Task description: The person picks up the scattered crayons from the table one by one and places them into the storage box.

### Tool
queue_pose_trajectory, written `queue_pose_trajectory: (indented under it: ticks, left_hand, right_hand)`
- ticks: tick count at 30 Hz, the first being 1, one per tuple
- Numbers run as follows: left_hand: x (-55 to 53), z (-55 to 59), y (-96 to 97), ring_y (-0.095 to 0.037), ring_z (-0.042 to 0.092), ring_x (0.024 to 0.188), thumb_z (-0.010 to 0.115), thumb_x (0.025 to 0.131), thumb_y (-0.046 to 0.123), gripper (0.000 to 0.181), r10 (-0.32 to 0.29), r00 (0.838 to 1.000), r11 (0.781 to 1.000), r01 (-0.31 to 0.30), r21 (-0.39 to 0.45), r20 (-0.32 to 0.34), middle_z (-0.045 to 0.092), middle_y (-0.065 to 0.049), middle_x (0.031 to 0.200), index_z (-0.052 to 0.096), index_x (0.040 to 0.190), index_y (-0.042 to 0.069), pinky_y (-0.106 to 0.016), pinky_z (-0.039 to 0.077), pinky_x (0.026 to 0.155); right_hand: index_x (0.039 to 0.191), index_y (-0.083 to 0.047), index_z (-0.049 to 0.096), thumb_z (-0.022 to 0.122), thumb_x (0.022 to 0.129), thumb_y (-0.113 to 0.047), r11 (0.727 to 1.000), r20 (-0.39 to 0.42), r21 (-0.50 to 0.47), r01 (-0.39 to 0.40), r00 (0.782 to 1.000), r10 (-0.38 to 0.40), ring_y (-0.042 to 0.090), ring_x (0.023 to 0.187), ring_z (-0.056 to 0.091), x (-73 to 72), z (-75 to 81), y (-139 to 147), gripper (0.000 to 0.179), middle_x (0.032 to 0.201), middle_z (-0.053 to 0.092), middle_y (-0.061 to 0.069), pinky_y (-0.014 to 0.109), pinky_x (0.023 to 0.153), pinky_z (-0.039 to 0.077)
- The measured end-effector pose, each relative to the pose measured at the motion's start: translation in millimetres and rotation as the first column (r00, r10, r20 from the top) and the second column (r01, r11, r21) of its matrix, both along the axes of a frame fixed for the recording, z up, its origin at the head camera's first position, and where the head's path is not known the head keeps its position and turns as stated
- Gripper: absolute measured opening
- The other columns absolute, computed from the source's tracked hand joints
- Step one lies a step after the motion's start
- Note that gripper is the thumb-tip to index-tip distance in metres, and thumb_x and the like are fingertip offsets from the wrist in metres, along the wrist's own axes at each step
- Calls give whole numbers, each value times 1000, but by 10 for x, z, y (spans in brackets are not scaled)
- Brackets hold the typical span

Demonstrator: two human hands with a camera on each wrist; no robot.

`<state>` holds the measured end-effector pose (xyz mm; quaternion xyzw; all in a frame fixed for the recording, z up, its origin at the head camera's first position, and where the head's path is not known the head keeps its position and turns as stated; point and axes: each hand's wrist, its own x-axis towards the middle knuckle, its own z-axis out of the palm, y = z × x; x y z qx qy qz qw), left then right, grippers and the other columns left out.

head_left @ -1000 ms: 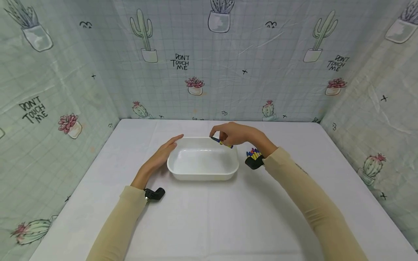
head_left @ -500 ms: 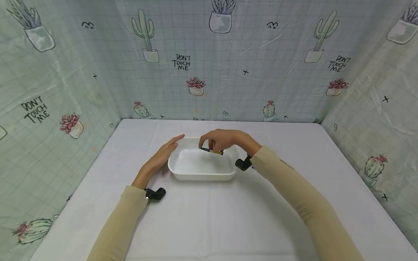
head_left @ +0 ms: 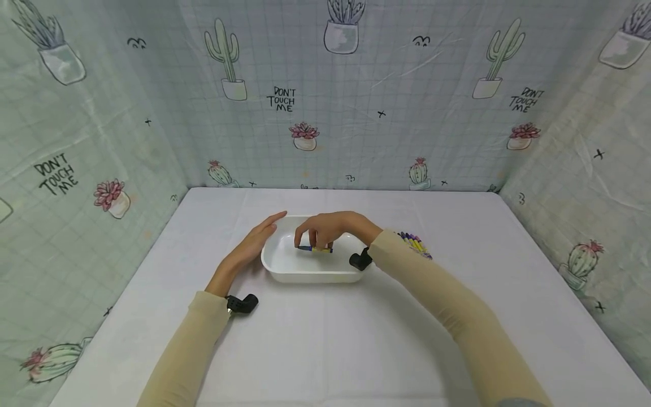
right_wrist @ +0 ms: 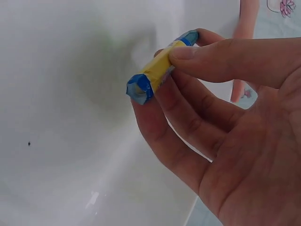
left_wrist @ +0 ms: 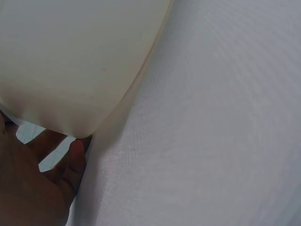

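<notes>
My right hand (head_left: 330, 225) pinches a blue crayon (right_wrist: 159, 68) with a yellow wrapper between thumb and fingers. It hovers inside a white rectangular dish (head_left: 315, 277), and the crayon lies roughly level, above the dish's floor. Seen from the right wrist, the wrapper's end is folded blue paper. On the dish's left side my left hand (head_left: 253, 243) rests with extended fingers against the rim. From the left wrist, those fingers (left_wrist: 75, 160) touch the outside of the dish wall (left_wrist: 70, 61).
Several crayons (head_left: 419, 244) in yellow wrappers lie side by side right of the dish, partly hidden by my right sleeve (head_left: 432, 282). A white cloth (head_left: 315, 339) covers the table. Patterned cloth walls (head_left: 356, 113) stand at the back and both sides.
My right hand has carried the crayon leftward and down, from the dish's back right rim to inside it. More of the crayon row shows now. The left hand stays in place.
</notes>
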<state>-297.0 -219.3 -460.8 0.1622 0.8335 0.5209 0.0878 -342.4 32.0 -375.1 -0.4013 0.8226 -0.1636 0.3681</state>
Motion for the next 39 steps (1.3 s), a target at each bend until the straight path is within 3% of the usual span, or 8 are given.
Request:
queue_pose_trajectory:
  ticks: [7, 15, 29, 39]
  left_hand:
    - [-6, -2, -14, -35, 20, 160, 28, 115, 30, 49, 5, 1000, 1000, -5, 3, -9, 23, -4, 173, 30, 164, 31, -66, 17, 127]
    - [-11, -12, -13, -35, 16, 161, 28, 115, 28, 49, 1, 1000, 1000, -1, 1, -8, 22, -5, 173, 30, 164, 30, -66, 14, 127]
    - [-16, -7, 2, -31, 12, 162, 28, 115, 29, 49, 10, 1000, 1000, -10, -5, -9, 22, -1, 173, 31, 163, 31, -66, 11, 128]
    - [-22, -3, -5, -31, 13, 162, 28, 115, 28, 49, 7, 1000, 1000, -7, 3, -22, 24, -2, 173, 32, 163, 30, -65, 11, 128]
  right_hand:
    - [132, -23, 65, 61, 94, 8, 999, 69, 37, -8, 998, 6, 20, 89, 67, -53, -85, -155, 50, 124, 66, 13, 37, 73, 63]
    - [133, -24, 64, 63, 90, 11, 997, 85, 73, -20, 996, 14, 20, 106, 66, -58, -132, -279, 55, 126, 65, 16, 39, 76, 64]
    - [133, -23, 65, 64, 90, 11, 995, 106, 94, -14, 994, 4, 23, 110, 63, -101, -168, -352, 55, 129, 63, 17, 37, 79, 64]
    - [132, -20, 64, 65, 89, 7, 995, 121, 95, -20, 993, 8, 21, 100, 65, -74, -172, -386, 51, 119, 65, 16, 37, 78, 64]
